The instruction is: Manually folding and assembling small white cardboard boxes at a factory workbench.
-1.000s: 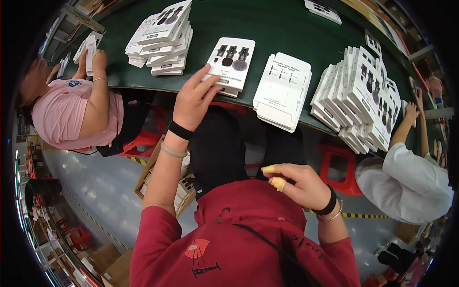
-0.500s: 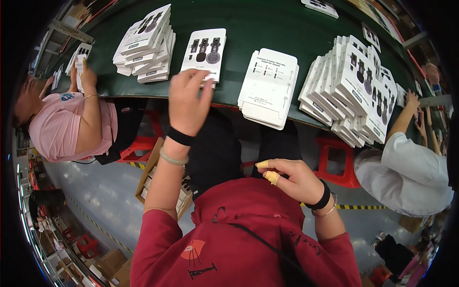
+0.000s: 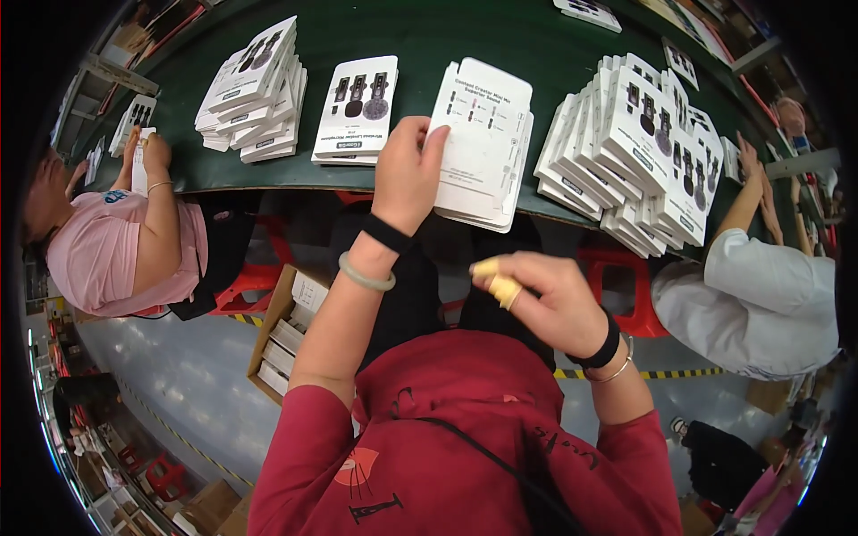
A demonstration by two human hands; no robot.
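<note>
My left hand (image 3: 409, 174) grips the left edge of the top flat white carton (image 3: 478, 116) on the middle pile, thumb on its printed face and the other fingers partly hidden. That carton sits slightly askew, its far end sticking out past the pile (image 3: 509, 201) beneath. In front of my body, my right hand (image 3: 547, 299) hovers over my lap with nothing visible in it. Its thumb and forefinger wear yellow finger covers and stand a little apart. Just left of my left hand lies a short stack of white cartons (image 3: 356, 112) showing pictures of microphones.
A taller carton stack (image 3: 255, 89) leans at the left of the green table (image 3: 411, 31); a large heap of cartons (image 3: 635, 152) stands at the right. Co-workers sit on both sides, one in a pink shirt (image 3: 125, 255). An open cardboard box (image 3: 281, 335) with white items is by my left leg.
My left hand has moved right, from the short stack to the middle pile, and taken hold of its top carton. My right hand stays over my lap, slightly shifted.
</note>
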